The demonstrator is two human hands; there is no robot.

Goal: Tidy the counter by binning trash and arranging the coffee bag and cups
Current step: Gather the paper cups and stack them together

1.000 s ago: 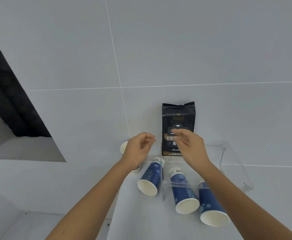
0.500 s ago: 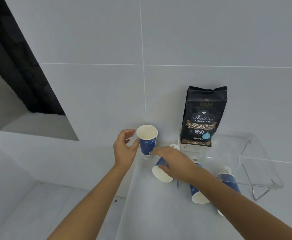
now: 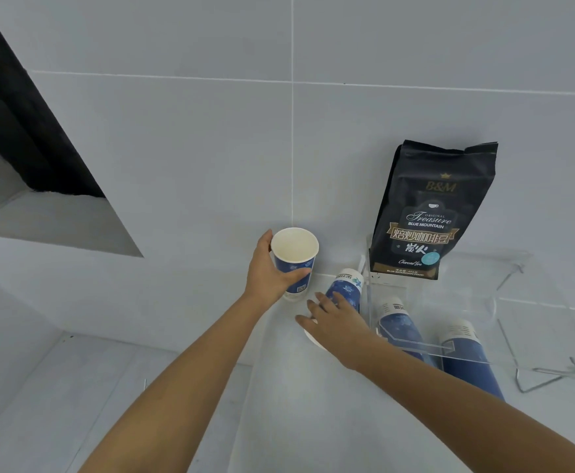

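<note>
Hidden or unclear: the right hand [image 3: 339, 327] covers the mouth end of the fallen cup [image 3: 345, 291] at lower centre of the frame; only a sliver of white rim shows under the palm. Cannot tell whether the fingers have closed on that cup or merely lie over it. Two more cups lie on their sides at lower right: the middle cup [image 3: 398, 324] is seen through the clear acrylic stand [image 3: 504, 302], and its mouth is hidden behind the right forearm; the far-right cup [image 3: 463, 356] is likewise cut off by the forearm at its lower end. Small print on all cups is unreadable.

Left hand [image 3: 269, 271]: arm reaching from the bottom left of the frame, hand wrapped around the upright cup [image 3: 294, 262], thumb across the front of the blue wall, fingers behind. The cup stands mouth up at centre frame, against the tiled wall [image 3: 211, 148], its base on or just above the counter [image 3: 296, 404]; which, I cannot tell.

Right hand: arm enters from the lower right corner, palm down, fingers spread slightly and pointing to the upper left, resting over the fallen cup.

The coffee bag [image 3: 431, 209] stands upright at right of centre, back to the wall, at the rear of the acrylic stand. A dark recess [image 3: 16, 107] occupies the upper left.
</note>
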